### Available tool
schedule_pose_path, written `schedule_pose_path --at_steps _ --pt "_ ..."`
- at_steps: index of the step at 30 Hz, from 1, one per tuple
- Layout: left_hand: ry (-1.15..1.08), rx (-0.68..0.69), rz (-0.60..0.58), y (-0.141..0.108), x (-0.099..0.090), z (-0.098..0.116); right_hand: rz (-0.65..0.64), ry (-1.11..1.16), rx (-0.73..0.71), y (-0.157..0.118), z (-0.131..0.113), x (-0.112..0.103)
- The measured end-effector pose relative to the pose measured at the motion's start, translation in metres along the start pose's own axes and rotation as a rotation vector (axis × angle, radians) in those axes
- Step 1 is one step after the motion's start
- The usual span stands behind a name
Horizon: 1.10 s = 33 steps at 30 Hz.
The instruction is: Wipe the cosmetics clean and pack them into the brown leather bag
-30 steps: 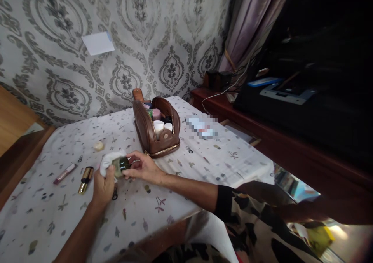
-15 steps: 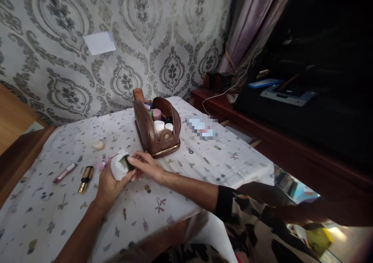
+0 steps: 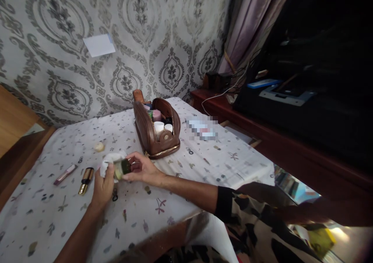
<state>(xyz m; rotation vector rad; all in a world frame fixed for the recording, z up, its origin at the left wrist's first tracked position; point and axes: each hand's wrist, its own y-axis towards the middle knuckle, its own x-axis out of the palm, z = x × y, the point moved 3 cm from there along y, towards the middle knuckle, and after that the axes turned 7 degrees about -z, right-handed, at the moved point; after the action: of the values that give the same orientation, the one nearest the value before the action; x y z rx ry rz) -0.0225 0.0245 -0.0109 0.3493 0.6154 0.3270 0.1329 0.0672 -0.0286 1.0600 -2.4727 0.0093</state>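
Damask-patterned wallpaper (image 3: 125, 30) behind cloth-covered table (image 3: 221, 154), open brown toiletry bag (image 3: 163, 144) upon it, small green jar (image 3: 118, 171) held before the bag, left hand (image 3: 101, 187) with fingers pressing white cloth (image 3: 108, 161) round the jar, right hand (image 3: 147, 171) with fingers gripping its darker end

Probably a home: patterned wallpaper (image 3: 171, 70), curtain (image 3: 253, 18)
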Motion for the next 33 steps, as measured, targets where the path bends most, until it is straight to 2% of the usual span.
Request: schedule_pose_path --at_steps 5,9,12,17,19,24,28,33 --pt "0.077 0.122 -0.108 0.001 0.002 0.008 0.082 -0.026 -0.05 0.0 -0.003 -0.002" --pt "0.179 0.208 -0.131 0.002 0.001 0.013 0.101 -0.076 -0.081 -0.002 -0.002 -0.001" --pt "0.212 0.199 -0.132 0.002 0.001 0.016 0.129 -0.148 -0.135 -0.004 -0.004 -0.001" --pt "0.205 0.14 -0.157 0.001 0.004 0.019 0.192 -0.449 -0.226 -0.01 -0.015 -0.003" --pt "0.175 0.126 -0.17 0.0 0.005 0.019 0.201 -0.499 -0.236 -0.01 -0.015 -0.005" --pt "0.13 0.122 -0.17 -0.003 0.005 0.017 0.225 -0.387 -0.193 -0.004 -0.008 -0.008" --pt "0.121 0.136 -0.107 -0.005 0.004 0.016 0.206 -0.285 -0.114 -0.002 -0.008 -0.007" --pt "0.157 0.206 -0.028 -0.006 0.004 0.016 0.181 -0.3 -0.126 -0.003 -0.014 -0.006"
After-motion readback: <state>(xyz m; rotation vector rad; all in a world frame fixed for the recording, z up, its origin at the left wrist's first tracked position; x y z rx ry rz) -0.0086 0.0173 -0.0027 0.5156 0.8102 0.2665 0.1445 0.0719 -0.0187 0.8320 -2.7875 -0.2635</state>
